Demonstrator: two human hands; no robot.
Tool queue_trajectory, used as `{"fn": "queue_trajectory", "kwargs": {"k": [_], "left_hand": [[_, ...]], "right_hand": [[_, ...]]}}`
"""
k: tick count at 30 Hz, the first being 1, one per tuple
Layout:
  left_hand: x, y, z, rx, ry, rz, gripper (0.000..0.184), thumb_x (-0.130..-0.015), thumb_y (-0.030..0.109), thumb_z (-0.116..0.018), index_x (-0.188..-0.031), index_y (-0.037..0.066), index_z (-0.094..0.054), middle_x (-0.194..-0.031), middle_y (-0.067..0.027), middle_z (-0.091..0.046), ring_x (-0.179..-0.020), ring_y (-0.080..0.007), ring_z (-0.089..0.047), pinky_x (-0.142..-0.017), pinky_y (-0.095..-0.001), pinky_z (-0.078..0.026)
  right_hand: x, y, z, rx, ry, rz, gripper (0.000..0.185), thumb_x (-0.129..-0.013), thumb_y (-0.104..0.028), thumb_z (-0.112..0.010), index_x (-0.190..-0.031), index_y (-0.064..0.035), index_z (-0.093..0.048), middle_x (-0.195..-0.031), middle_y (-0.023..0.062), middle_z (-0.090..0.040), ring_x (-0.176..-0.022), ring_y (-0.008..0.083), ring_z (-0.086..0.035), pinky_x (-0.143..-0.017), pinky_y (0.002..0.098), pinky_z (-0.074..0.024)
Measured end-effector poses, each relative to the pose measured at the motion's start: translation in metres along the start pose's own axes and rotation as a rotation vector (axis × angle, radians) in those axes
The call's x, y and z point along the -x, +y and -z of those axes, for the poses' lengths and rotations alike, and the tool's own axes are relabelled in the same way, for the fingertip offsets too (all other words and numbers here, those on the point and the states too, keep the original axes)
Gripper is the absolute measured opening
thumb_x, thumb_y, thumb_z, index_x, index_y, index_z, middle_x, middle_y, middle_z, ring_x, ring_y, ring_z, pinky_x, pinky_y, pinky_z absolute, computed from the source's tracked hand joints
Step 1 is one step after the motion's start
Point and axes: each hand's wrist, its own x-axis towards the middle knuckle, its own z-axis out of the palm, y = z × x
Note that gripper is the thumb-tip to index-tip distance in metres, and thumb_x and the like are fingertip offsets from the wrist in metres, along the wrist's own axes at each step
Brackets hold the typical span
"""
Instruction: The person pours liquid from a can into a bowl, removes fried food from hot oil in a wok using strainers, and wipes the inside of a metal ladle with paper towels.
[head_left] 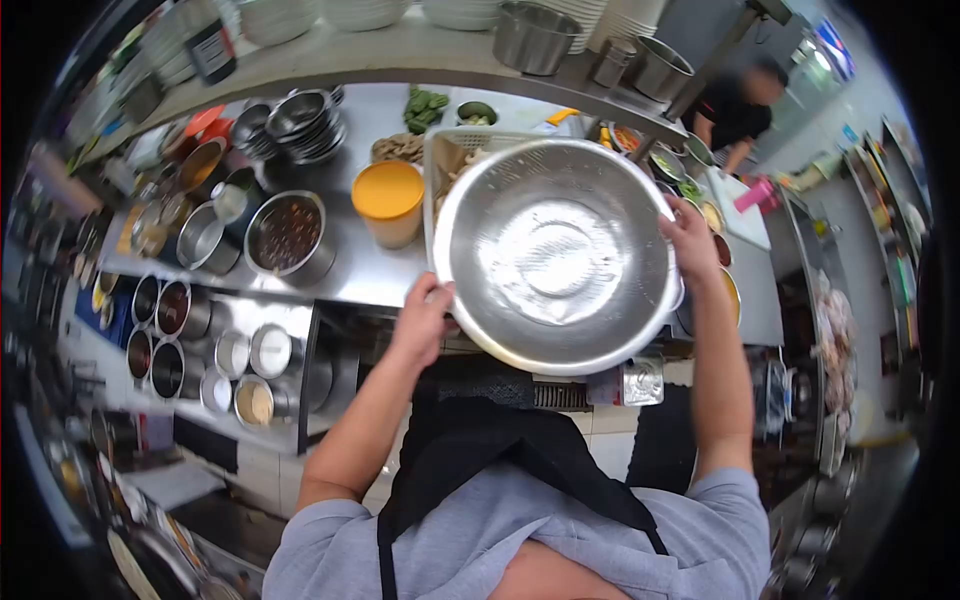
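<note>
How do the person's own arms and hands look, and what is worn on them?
The left hand and right hand are ungloved, with no ring or watch visible. Both forearms are uncovered; the grey shirt's short sleeves cover only the upper arms.

The basin is mid-frame, between the left hand and the right hand, partly covering a crate. Left of it, a tub and then a pot stand on the table, stacked bowls behind. A shelf spans the top. At upper right, a person is behind a cutting board.
</note>
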Motion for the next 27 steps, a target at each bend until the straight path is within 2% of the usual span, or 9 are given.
{"fn": "queue_trajectory", "kwargs": {"k": [4, 6, 8, 11, 14, 19, 23, 25, 27], "left_hand": [[0.067, 0.005, 0.031, 0.101, 0.301, -0.303, 0.008, -0.091, 0.012, -0.060, -0.092, 0.006, -0.054, -0.088, -0.0045, -0.061, -0.078, -0.0135, -0.060, -0.069, -0.0313, -0.051], [0.122, 0.013, 0.045, 0.084, 0.406, -0.379, 0.006, -0.088, 0.006, -0.060, -0.092, 0.002, -0.059, -0.085, -0.0061, -0.062, -0.075, -0.0145, -0.060, -0.068, -0.0310, -0.051], [0.175, 0.010, 0.069, 0.073, 0.570, -0.417, 0.014, -0.082, 0.006, -0.063, -0.095, -0.001, -0.063, -0.084, -0.0070, -0.063, -0.074, -0.0148, -0.060, -0.068, -0.0310, -0.050], [0.255, -0.001, 0.119, -0.081, 0.899, -0.516, 0.009, -0.077, 0.009, -0.066, -0.079, 0.001, -0.061, -0.069, -0.0004, -0.053, -0.063, -0.0105, -0.047, -0.056, -0.0286, -0.038], [0.342, -0.006, 0.159, -0.057, 1.143, -0.629, 0.006, -0.079, 0.007, -0.064, -0.079, 0.002, -0.060, -0.072, -0.0022, -0.057, -0.064, -0.0105, -0.051, -0.056, -0.0277, -0.041], [0.487, -0.055, 0.232, 0.202, 1.517, -0.852, 0.007, -0.080, 0.005, -0.061, -0.075, 0.004, -0.056, -0.068, -0.0035, -0.054, -0.058, -0.0136, -0.056, -0.045, -0.0326, -0.049], [0.587, -0.082, 0.291, 0.534, 1.744, -1.002, 0.009, -0.079, 0.006, -0.060, -0.072, 0.004, -0.054, -0.072, -0.0055, -0.057, -0.057, -0.0149, -0.056, -0.045, -0.0340, -0.050], [0.633, -0.101, 0.328, 0.540, 1.850, -1.025, 0.007, -0.080, 0.005, -0.059, -0.075, 0.005, -0.055, -0.073, -0.0049, -0.057, -0.060, -0.0157, -0.058, -0.048, -0.0331, -0.051], [0.682, -0.141, 0.356, 0.557, 1.967, -1.025, 0.004, -0.081, 0.004, -0.058, -0.077, 0.005, -0.056, -0.074, -0.0042, -0.058, -0.063, -0.0166, -0.059, -0.052, -0.0322, -0.051]], "right_hand": [[0.014, 0.044, -0.082, -0.474, -0.149, 0.044, 0.038, -0.097, -0.018, -0.054, -0.131, -0.0005, -0.052, -0.112, 0.0054, -0.062, -0.101, 0.0130, -0.057, -0.089, 0.0268, -0.0458], [0.041, 0.034, -0.119, -0.659, -0.226, -0.086, 0.039, -0.097, -0.018, -0.051, -0.133, -0.0013, -0.050, -0.105, 0.0011, -0.062, -0.089, 0.0098, -0.057, -0.077, 0.0244, -0.0475], [0.071, 0.020, -0.145, -0.558, -0.366, -0.156, 0.047, -0.093, -0.014, -0.051, -0.139, -0.0146, -0.044, -0.084, -0.0061, -0.054, -0.060, 0.0033, -0.043, -0.052, 0.0208, -0.0368], [0.095, 0.019, -0.188, -0.660, -0.532, -0.161, 0.046, -0.099, -0.025, -0.051, -0.142, -0.0174, -0.039, -0.089, -0.0018, -0.055, -0.060, 0.0071, -0.045, -0.053, 0.0215, -0.0380], [0.105, 0.033, -0.225, -0.682, -0.725, -0.104, 0.048, -0.101, -0.038, -0.043, -0.142, -0.0128, -0.038, -0.083, 0.0016, -0.056, -0.060, 0.0108, -0.052, -0.047, 0.0231, -0.0414], [0.177, 0.032, -0.263, -0.615, -0.892, -0.266, 0.048, -0.100, -0.040, -0.046, -0.137, -0.0108, -0.041, -0.080, 0.0017, -0.056, -0.060, 0.0114, -0.052, -0.047, 0.0239, -0.0429], [0.243, 0.026, -0.336, -0.472, -1.061, -0.392, 0.046, -0.098, -0.043, -0.048, -0.129, -0.0082, -0.047, -0.077, 0.0023, -0.058, -0.058, 0.0129, -0.053, -0.045, 0.0259, -0.0433], [0.278, 0.018, -0.388, -0.380, -1.173, -0.408, 0.041, -0.099, -0.039, -0.049, -0.125, -0.0075, -0.050, -0.076, 0.0018, -0.058, -0.056, 0.0118, -0.053, -0.046, 0.0255, -0.0419], [0.317, -0.001, -0.445, -0.225, -1.344, -0.294, 0.036, -0.099, -0.032, -0.050, -0.125, -0.0066, -0.050, -0.077, 0.0018, -0.058, -0.057, 0.0110, -0.053, -0.050, 0.0249, -0.0428]]}}
